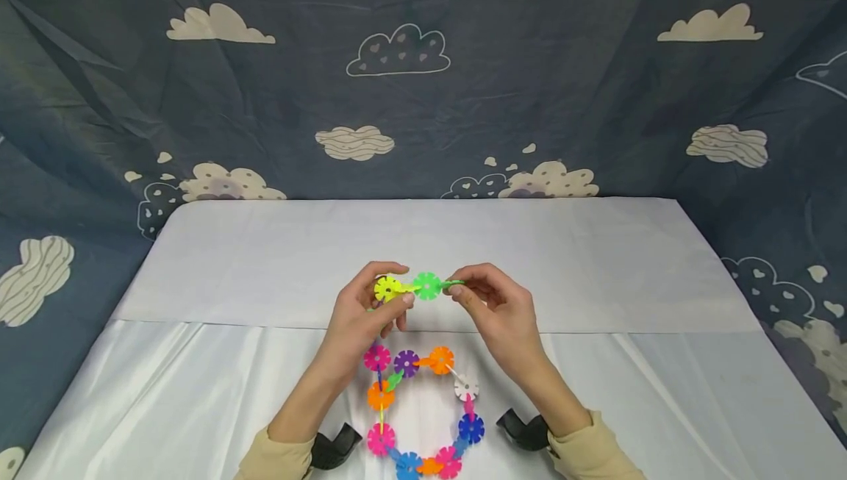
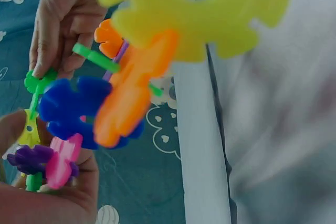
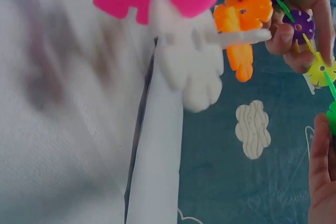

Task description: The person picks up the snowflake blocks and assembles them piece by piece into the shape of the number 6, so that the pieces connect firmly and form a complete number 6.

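Note:
A chain of notched flower-shaped plastic discs hangs from my two hands. My left hand (image 1: 357, 314) pinches a yellow disc (image 1: 387, 289) near the chain's upper end, between thumb and fingers. To its right comes a bright green disc (image 1: 427, 286). My right hand (image 1: 508, 312) pinches another green disc, seen edge-on, slotted into the first one. Below the left hand the chain runs down through pink, orange and blue discs (image 1: 472, 428) and curves round to a white disc (image 1: 466, 387) and a purple disc (image 1: 406, 363). In the left wrist view, purple and pink discs (image 2: 64, 161) lie against the left palm.
A white cloth-covered table (image 1: 423, 245) lies beneath the hands, with a seam across it. Behind stands a dark blue curtain (image 1: 423, 112) with cloud prints. Black wrist mounts (image 1: 335, 448) show beside both beige sleeves (image 1: 595, 450).

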A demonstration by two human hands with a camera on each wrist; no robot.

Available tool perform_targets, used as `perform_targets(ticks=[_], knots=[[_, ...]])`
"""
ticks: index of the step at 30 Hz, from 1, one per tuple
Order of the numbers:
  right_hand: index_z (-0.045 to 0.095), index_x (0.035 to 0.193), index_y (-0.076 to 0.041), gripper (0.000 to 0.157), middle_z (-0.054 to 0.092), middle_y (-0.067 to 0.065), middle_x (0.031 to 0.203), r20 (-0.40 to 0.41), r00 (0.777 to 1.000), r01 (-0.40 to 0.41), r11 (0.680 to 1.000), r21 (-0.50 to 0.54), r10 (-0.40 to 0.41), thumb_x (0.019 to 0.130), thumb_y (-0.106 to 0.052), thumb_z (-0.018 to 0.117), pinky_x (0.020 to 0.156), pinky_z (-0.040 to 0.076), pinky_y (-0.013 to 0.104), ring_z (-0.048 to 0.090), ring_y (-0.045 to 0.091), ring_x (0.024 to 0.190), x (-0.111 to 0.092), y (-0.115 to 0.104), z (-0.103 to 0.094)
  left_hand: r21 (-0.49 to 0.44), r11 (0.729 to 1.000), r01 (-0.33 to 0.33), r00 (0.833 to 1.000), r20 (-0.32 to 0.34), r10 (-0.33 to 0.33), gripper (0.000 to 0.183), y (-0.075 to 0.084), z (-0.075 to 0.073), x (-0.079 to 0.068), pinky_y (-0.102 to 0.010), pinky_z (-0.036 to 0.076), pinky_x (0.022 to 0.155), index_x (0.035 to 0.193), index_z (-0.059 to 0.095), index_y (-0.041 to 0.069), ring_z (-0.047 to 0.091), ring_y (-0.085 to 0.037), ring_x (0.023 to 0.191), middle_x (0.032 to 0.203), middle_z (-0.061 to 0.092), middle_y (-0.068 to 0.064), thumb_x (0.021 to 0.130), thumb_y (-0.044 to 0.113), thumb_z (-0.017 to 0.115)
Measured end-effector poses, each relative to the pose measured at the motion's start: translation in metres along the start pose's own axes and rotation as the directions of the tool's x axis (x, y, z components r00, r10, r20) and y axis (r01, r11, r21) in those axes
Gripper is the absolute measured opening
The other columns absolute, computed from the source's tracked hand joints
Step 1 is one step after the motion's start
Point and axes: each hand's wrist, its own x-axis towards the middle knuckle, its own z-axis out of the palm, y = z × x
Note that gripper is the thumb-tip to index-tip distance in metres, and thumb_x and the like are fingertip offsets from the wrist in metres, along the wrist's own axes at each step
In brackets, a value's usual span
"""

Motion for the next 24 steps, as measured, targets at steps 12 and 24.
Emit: perform_targets(ticks=[12,24], knots=[[0.067,0.106,-0.008,0.021,0.066,0.005,0.103,0.037,0.999,0.030,0.999,0.013,-0.031,0.091,0.006,0.065,0.091,0.052,0.035,0.063,0.026,0.097,0.0003,-0.0010,-0.0012,0.163,0.959,-0.232,0.970,-0.029,0.240,0.020,-0.0021,0.0032,-0.0001,-0.031,0.056,0.068,0.111,0.071,0.013,0.062,-0.027,0.081,0.107,0.062,-0.004,0.092,0.009,0.070],[0.070,0.095,-0.003,0.023,0.069,0.008,0.096,-0.002,0.992,0.126,0.992,-0.021,-0.126,0.084,0.017,0.066,0.086,0.054,0.031,0.065,0.023,0.091,0.0012,-0.0045,0.0051,0.150,0.953,-0.265,0.960,-0.052,0.275,0.015,-0.0034,0.0034,0.0010,-0.024,0.043,0.047,0.104,0.075,0.007,0.054,-0.028,0.060,0.091,0.059,-0.007,0.090,0.006,0.071]])
